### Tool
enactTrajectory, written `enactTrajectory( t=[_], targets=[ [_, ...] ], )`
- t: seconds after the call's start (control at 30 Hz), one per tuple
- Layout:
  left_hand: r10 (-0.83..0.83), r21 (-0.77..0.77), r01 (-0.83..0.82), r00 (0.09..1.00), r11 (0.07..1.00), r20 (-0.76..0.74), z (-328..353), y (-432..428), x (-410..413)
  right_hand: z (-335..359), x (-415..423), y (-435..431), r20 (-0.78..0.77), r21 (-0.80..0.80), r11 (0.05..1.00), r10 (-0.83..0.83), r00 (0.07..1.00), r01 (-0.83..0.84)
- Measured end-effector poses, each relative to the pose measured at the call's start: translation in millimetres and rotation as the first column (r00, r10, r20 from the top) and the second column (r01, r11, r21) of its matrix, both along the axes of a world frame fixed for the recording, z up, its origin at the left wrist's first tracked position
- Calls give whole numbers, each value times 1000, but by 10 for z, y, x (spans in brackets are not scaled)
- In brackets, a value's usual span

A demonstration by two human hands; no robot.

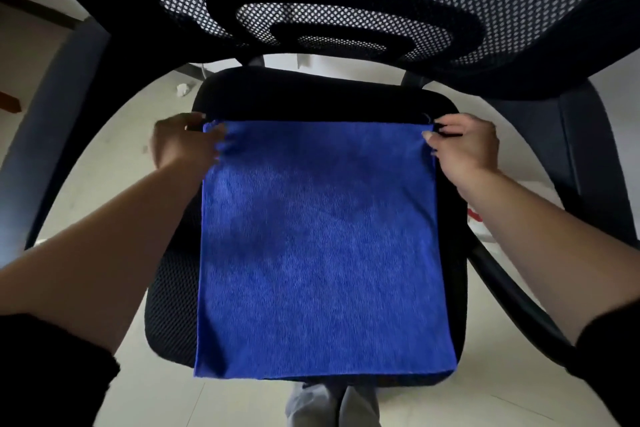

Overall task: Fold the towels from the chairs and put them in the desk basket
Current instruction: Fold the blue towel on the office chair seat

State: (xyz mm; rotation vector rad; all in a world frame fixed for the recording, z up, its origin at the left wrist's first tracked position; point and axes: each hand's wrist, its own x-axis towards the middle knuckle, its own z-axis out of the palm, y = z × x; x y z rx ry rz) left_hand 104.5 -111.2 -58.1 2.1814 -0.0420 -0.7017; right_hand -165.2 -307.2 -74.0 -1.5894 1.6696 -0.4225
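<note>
A blue towel (320,246) lies spread flat on a black office chair seat (304,94), left hand (185,142) and right hand (462,146) each pinching a far corner, ten and two o'clock

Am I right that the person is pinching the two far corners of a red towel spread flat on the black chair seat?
Not quite: the towel is blue, not red, as the head view shows. The rest holds: the left hand and right hand pinch its two far corners, and it lies spread flat on the black chair seat.
</note>
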Motion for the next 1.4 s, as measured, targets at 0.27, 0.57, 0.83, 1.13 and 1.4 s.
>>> enactTrajectory(
  t=[0.27,0.57,0.83,1.13,1.4],
  targets=[
    [-24,194,5,995,981,97,-57,841,-674,42,-430,758,-143,-60,993,92,985,-101],
    [134,500,-100,990,860,-33,-17,1899,-1529,98,-1177,1898,-216,173,984,83,973,-45],
    [157,358,-122,985,926,-68,-77,2364,-1865,135,-1714,2311,-156,378,926,58,986,6],
    [426,83,-418,874,904,-232,10,2397,-1923,281,-1790,2304,-24,560,821,-121,992,114],
    [509,110,-499,817,860,-271,25,2501,-1878,331,-2023,2280,31,720,689,-151,988,83]
  ],
)
